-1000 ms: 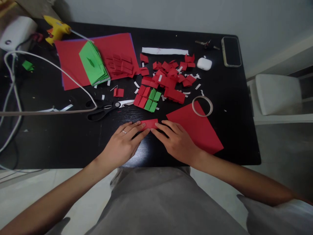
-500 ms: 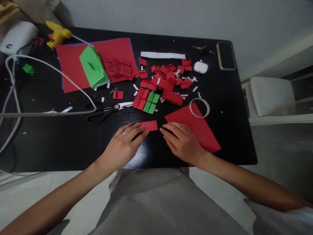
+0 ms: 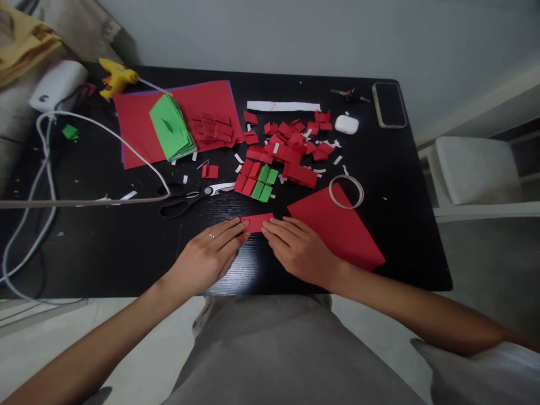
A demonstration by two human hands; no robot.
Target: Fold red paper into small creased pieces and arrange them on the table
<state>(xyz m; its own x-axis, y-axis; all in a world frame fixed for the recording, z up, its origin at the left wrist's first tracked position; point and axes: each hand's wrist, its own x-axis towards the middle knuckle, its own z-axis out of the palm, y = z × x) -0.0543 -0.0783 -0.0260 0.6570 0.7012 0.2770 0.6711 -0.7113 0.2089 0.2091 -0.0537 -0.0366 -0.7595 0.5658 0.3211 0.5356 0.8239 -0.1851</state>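
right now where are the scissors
In the head view, the black-handled scissors lie left of centre, beyond the left hand, tips beside folded red paper.

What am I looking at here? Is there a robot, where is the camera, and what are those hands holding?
There is no robot, just a person's two bare hands. A camera worn on the head looks forward and down past the arms. On the black table, the left hand and right hand rest their fingers on opposite ends of a small red paper strip. Beyond it lie folded red pieces and black-handled scissors. A larger red sheet lies to the right, partly under a pale ring. Farther back are a green paper stack, a yellow glue gun and a phone.
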